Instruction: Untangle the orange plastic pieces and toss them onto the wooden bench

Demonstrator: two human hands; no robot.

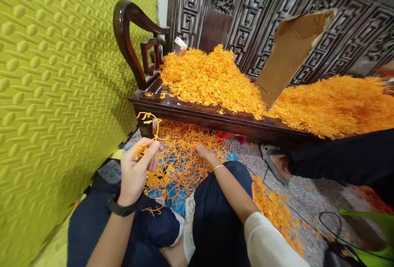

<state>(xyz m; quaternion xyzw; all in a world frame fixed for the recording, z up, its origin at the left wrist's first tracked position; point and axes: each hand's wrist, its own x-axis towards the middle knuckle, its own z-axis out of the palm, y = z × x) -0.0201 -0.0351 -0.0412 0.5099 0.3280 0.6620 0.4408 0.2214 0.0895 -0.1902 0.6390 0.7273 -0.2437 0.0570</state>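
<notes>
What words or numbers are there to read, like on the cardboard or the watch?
None can be read anywhere.
The brown cardboard sheet is blank.
The black wristwatch on the left hand, which pinches an orange plastic sprig, shows only its strap.
The dark carved wooden bench bears patterns, not letters.

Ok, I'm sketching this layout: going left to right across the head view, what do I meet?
Yellow-green embossed foam mat → left hand pinching an orange plastic sprig → right hand in the orange floor pile → brown cardboard sheet.
</notes>
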